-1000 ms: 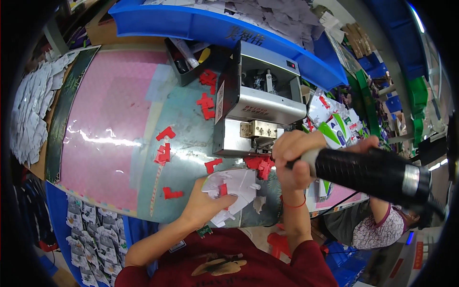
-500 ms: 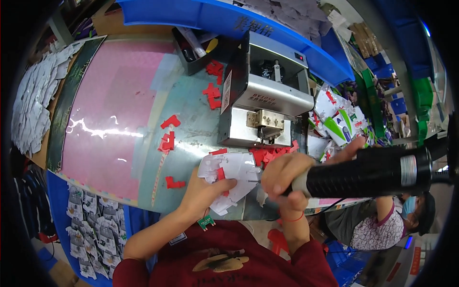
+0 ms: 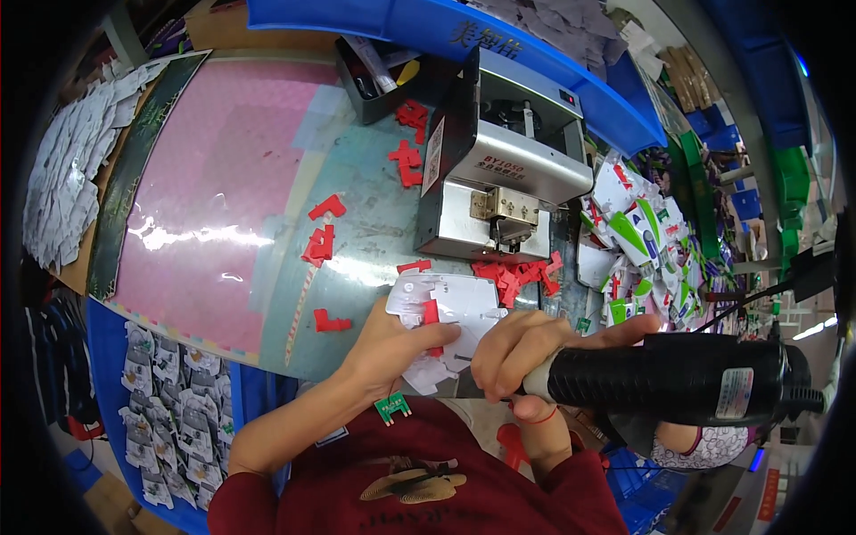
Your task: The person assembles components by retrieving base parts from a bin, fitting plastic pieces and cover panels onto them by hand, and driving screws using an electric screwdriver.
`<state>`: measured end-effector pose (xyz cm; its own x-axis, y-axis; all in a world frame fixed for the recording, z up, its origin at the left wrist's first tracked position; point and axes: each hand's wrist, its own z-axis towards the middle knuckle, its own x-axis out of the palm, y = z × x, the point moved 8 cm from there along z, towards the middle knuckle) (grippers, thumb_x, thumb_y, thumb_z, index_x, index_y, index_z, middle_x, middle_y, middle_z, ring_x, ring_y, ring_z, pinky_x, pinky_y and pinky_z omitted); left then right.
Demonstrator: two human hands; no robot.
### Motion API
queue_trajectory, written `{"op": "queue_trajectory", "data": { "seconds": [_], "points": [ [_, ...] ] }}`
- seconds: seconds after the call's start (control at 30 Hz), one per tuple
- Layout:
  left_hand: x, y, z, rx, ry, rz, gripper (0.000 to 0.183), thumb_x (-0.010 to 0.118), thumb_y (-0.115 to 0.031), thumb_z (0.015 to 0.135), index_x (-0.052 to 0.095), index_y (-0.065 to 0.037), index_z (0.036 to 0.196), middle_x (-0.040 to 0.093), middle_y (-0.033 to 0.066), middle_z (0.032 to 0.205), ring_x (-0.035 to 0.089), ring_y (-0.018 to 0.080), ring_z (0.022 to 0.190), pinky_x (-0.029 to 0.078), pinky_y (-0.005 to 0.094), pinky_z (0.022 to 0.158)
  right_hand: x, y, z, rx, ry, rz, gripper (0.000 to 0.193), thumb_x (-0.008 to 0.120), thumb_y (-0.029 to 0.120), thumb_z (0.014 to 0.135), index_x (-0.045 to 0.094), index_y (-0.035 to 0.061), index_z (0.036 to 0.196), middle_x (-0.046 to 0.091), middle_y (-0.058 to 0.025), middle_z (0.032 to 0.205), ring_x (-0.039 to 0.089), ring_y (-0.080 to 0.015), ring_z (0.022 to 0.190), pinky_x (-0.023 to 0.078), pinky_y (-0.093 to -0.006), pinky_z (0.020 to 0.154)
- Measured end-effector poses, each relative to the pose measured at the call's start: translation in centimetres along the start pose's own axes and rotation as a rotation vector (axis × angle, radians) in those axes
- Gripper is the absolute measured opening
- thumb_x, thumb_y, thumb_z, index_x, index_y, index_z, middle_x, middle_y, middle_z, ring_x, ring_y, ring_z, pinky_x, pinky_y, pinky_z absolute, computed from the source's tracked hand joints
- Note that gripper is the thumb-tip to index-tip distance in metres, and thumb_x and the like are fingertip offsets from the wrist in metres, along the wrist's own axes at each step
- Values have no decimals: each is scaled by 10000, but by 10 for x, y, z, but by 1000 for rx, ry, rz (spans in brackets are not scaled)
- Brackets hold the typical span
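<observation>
On the near side of the silver box-shaped metal machine [image 3: 535,165], the left hand [image 3: 388,343] comes in from the lower left with forearm slanting up and wrist bent inward, its grip clamped on a white moulded plastic shell [image 3: 468,299], thumb laid across the open inner face beside a red plastic piece [image 3: 432,314]. The right hand [image 3: 517,352], nearer the machine's right front corner, has its grip closed around the pale nose of a black ribbed cylindrical power driver [image 3: 642,379], knuckles up, thumb beneath. The driver lies roughly level, nose toward the shell; its thin dark bit reaches over the shell, though whether the tip touches cannot be told. The driver's body hides part of the right wrist and most of a co-worker [image 3: 700,446] beyond it. A small green circuit board [image 3: 392,408] hangs just beside the left wrist. Against the machine's front foot lies a heap of red L-shaped plastic pieces [image 3: 513,278], close beyond the shell; more are scattered on the desk [image 3: 374,223] to the machine's left. A black open tool box [image 3: 383,105] sits left of its far end, a long blue plastic bin [image 3: 392,18] behind it, and a pile of white-and-green plastic casings [image 3: 642,236] to its right.
</observation>
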<state>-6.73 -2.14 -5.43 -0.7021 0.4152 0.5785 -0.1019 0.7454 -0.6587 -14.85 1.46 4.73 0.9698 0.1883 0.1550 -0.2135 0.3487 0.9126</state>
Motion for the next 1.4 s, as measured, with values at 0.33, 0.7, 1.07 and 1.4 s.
{"op": "queue_trajectory", "data": {
  "seconds": [0.33, 0.7, 1.07, 1.4],
  "points": [
    [-2, -1, -4, 62, -65, 77, 284, 642, 4, 672, 551, 20, 941, 591, 57, 803, 568, 121, 685, 471, 255, 612, 2, -3, -12, -38, -21, -22, 171, 687, 154, 708, 582, 21, 728, 559, -95, 612, 542, -224, 549, 445, -322, 539],
    [-18, 3, -15, 38, -21, -116, 479, 642, 45, 672, 479, 2, 1120, 588, 82, 919, 591, 144, 775, 501, 264, 656, -69, -5, -66, -198, -953, 42, 332, 550, 300, 834, 461, -4, 932, 464, -63, 617, 474, -147, 533, 394, -273, 510],
    [36, -41, -42, 476, 355, 290, 467, 604, 31, 695, 508, 10, 1152, 407, 207, 1271, 448, 244, 1133, 361, 321, 925, -78, 52, -103, -110, -1211, -952, 623, 494, 132, 836, 146, 51, 1346, 323, -169, 1293, 381, -268, 1156, 317, -399, 942],
    [91, -33, -63, 719, 470, 755, 411, 601, 29, 672, 570, -12, 1080, 398, 279, 1245, 495, 321, 1085, 421, 293, 831, -18, 66, -68, -9, -333, -868, 215, 546, 184, 815, 609, -21, 833, 612, -115, 744, 582, -254, 621, 455, -313, 565]
  ]
}}
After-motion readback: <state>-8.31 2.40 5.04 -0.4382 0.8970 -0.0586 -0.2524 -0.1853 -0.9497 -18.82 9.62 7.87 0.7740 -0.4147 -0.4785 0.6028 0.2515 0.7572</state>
